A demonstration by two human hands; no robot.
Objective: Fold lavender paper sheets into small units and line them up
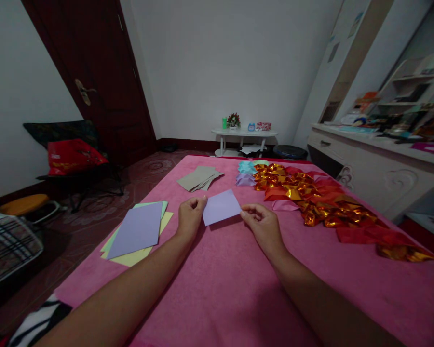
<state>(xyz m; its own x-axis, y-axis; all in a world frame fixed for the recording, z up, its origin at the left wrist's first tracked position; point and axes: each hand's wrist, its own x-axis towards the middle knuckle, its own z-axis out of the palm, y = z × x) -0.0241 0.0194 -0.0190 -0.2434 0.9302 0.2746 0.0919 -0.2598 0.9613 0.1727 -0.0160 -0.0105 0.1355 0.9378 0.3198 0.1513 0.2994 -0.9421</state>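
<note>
A lavender sheet of paper (pixel 222 208) is stretched between my hands above the pink-covered table (pixel 217 289). Its left edge is pinched by my left hand (pixel 191 214), and my right hand (pixel 262 224) pinches the right corner. Left of my forearm lies a stack of coloured paper (pixel 137 231), lavender on top with green and yellow sheets poking out beneath. Farther back, several grey cards (pixel 198 178) rest in a loose fan. To the right spread many crinkled folded pieces (pixel 289 185) in shiny gold, red, pink, lavender and light blue.
A small white side table (pixel 244 131) against the far wall bears a plant, a clock and a tissue box. On the left are a dark chair with a red bag (pixel 74 156) and a wire basket (pixel 12 248). A cluttered white cabinet (pixel 376 159) lines the right side.
</note>
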